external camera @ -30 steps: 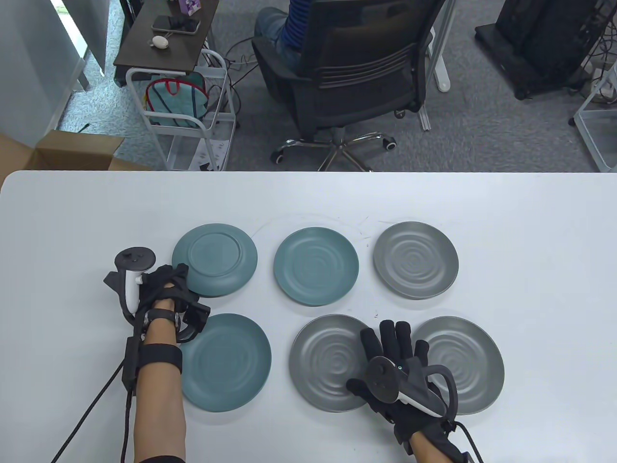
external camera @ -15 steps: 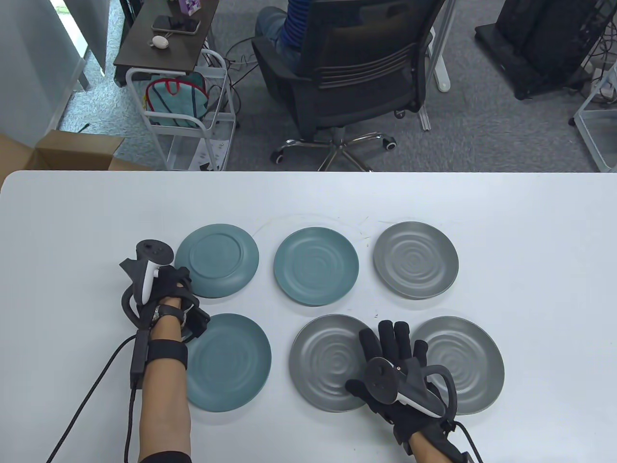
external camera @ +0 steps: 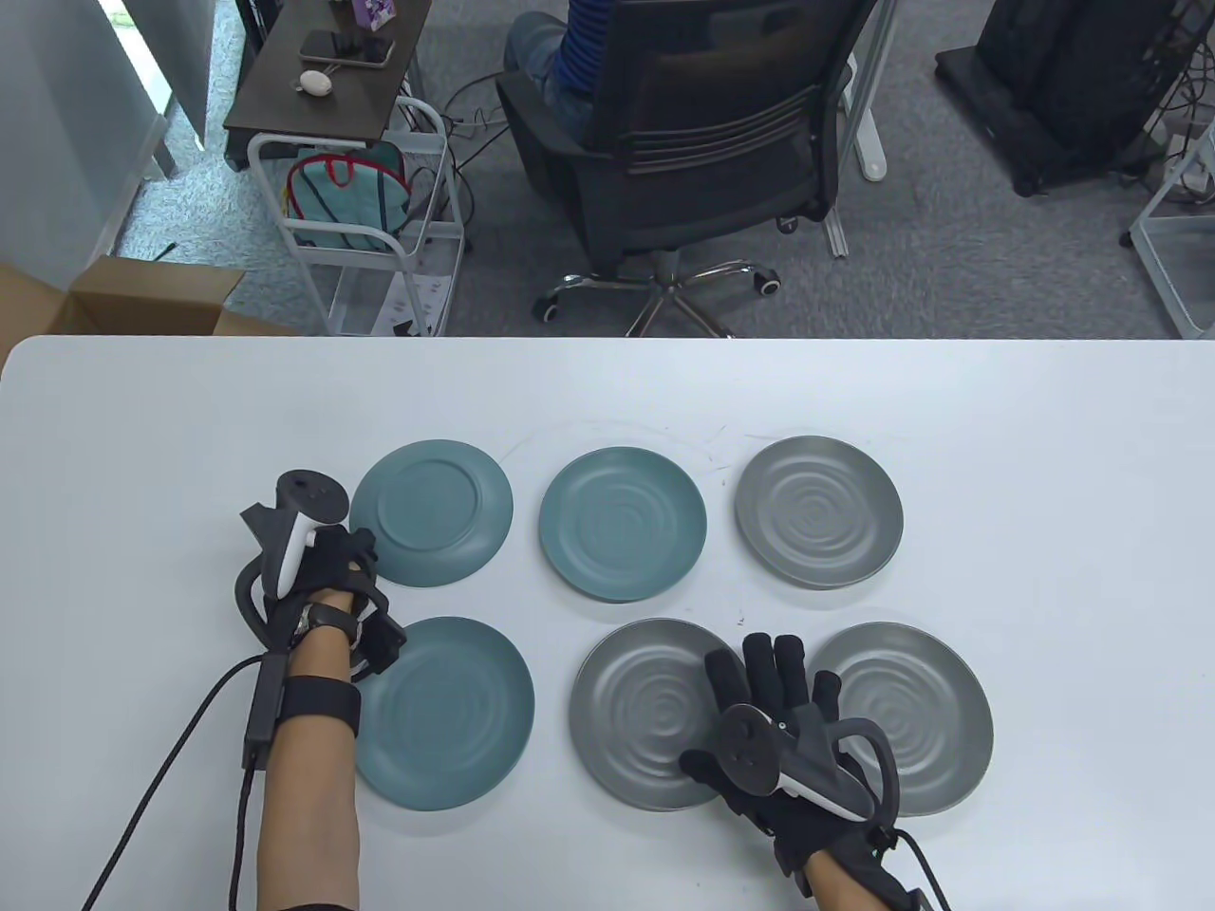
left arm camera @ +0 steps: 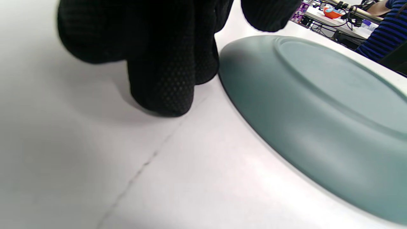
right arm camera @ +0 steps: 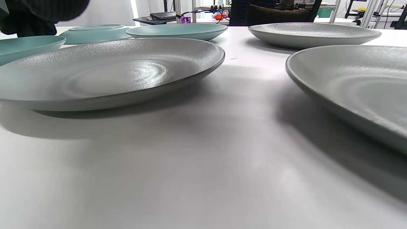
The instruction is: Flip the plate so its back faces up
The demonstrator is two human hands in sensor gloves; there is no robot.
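A teal plate (external camera: pixel 432 512) lies back up at the far left of the white table (external camera: pixel 1044 455); its foot ring shows in the left wrist view (left arm camera: pixel 318 95). My left hand (external camera: pixel 332 560) is beside its near-left rim, with the curled fingers (left arm camera: pixel 165 79) on the table right at the edge and not holding the plate. My right hand (external camera: pixel 759 683) lies flat with fingers spread between two grey plates, holding nothing.
Five plates lie face up: teal (external camera: pixel 623 524) and grey (external camera: pixel 818 511) in the far row, teal (external camera: pixel 446 712), grey (external camera: pixel 636 702) and grey (external camera: pixel 921 712) in the near row. An office chair (external camera: pixel 702 123) stands beyond the table's far edge.
The flipped teal plate has settled flat and shifted slightly right. My left hand has turned and come off its rim. My right hand has not moved.
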